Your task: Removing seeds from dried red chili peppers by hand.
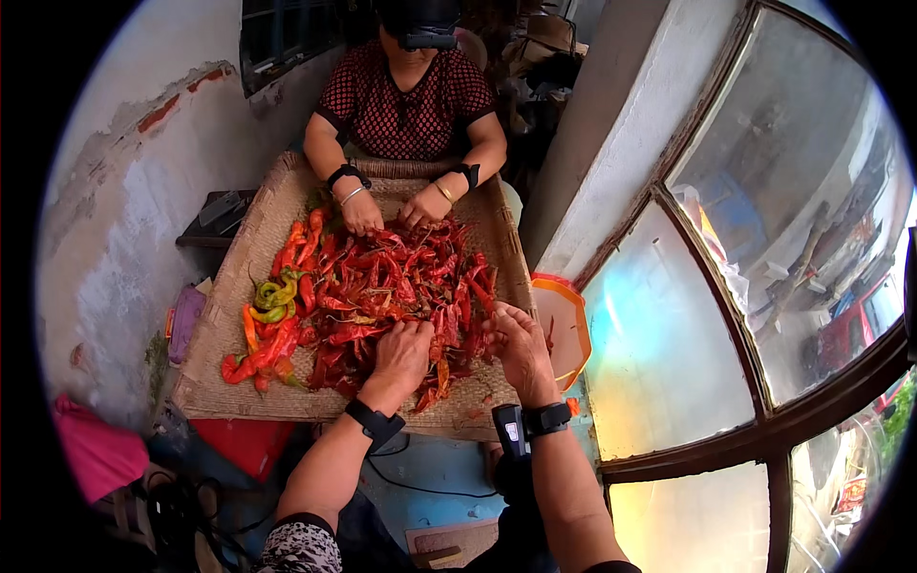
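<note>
A heap of dried red chilli peppers [406, 277] fills the middle of a shallow woven tray [215, 377]. My left hand [403, 355] rests on the near part of the heap, its fingers curled down among the chillies; the fingertips are hidden. At the heap's right edge my right hand [523, 351] has thumb and fingers pinched together on a red chilli [481, 294]. Plumper red peppers [272, 353] and a few yellow-green peppers [277, 298] lie along the tray's left side. Across the tray, a co-worker's two hands [428, 205] touch the far edge of the heap.
An orange-rimmed pale container [564, 325] stands right of the tray, beside a framed glass window [669, 334]. A worn wall [124, 239] closes the left. Below are a red flat object [246, 447], a black cable [430, 489] and pink cloth [100, 449].
</note>
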`<action>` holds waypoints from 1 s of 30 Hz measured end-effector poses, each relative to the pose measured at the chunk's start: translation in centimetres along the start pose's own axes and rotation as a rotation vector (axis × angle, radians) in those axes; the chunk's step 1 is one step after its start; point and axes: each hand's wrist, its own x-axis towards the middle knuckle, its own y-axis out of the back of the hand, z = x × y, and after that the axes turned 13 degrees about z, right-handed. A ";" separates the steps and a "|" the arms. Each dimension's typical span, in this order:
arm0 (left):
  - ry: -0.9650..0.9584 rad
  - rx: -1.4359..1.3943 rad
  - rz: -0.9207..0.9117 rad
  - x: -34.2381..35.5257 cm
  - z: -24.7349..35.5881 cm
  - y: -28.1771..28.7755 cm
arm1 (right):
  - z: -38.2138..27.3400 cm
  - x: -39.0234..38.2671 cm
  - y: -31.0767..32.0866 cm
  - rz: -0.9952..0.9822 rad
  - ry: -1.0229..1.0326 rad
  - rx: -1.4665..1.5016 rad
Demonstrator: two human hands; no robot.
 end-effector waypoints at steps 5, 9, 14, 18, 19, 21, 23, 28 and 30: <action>0.098 -0.367 0.213 0.4 1.0 1.9 | 1.9 -0.6 -0.8 -0.213 0.202 -0.633; 0.148 -0.693 0.298 0.4 0.2 2.5 | 3.5 -0.9 -1.9 -0.359 0.441 -0.796; 0.193 -0.788 0.267 0.3 0.4 3.5 | 3.0 -1.9 -3.3 -0.364 0.300 -0.707; 0.205 -0.830 0.244 0.2 0.2 3.3 | 3.5 -2.1 -3.5 -0.219 0.592 -0.849; 0.194 -0.838 0.266 0.0 0.2 3.4 | 3.4 -2.5 -3.6 -0.166 0.731 -0.934; 0.171 -0.834 0.287 -0.1 0.1 3.8 | 3.2 -2.9 -4.0 -0.126 0.793 -0.975; 0.231 -0.813 0.253 -0.3 0.3 3.9 | 3.0 -3.2 -4.0 -0.085 0.773 -1.085; 0.233 -0.832 0.255 0.0 0.4 3.8 | 2.7 -3.1 -3.7 -0.043 0.838 -1.136; 0.209 -0.858 0.257 0.2 0.3 3.8 | 2.7 -2.7 -3.4 -0.065 0.844 -1.140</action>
